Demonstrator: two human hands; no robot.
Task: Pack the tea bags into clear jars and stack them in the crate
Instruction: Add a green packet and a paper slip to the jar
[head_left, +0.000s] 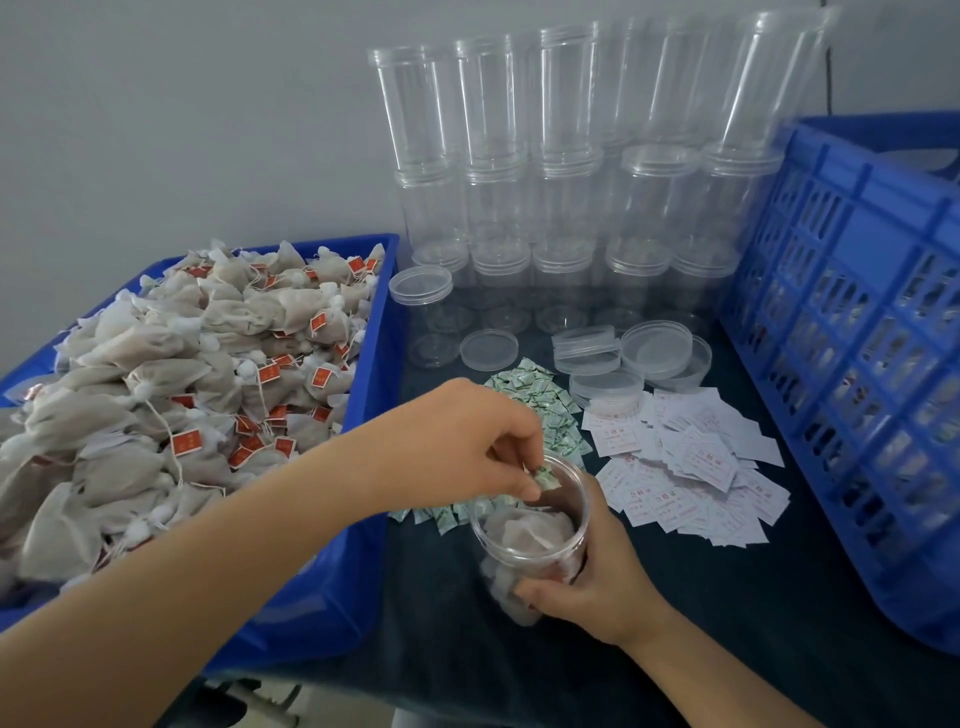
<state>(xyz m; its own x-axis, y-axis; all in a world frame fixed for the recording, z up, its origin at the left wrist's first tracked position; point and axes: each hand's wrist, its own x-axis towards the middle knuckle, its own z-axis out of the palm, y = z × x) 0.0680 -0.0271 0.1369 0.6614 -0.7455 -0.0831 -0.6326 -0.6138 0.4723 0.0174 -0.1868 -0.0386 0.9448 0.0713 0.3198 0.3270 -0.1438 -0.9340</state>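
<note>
Clear jar (530, 540) gripped by right hand (597, 577), left hand (467, 441) pinching sachet (545, 477), blue crate (852, 332) right

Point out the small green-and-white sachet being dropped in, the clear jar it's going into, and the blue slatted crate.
Small green-and-white sachet (546, 477), head view, its middle.
Clear plastic jar (524, 558), head view, front wall.
Blue slatted crate (852, 332), head view, left wall.

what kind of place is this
Most likely a small hand-packing workstation for tea. A blue bin heaped with tea bags, stacked empty clear jars, and piles of desiccant sachets and printed paper slips point to it.
</note>
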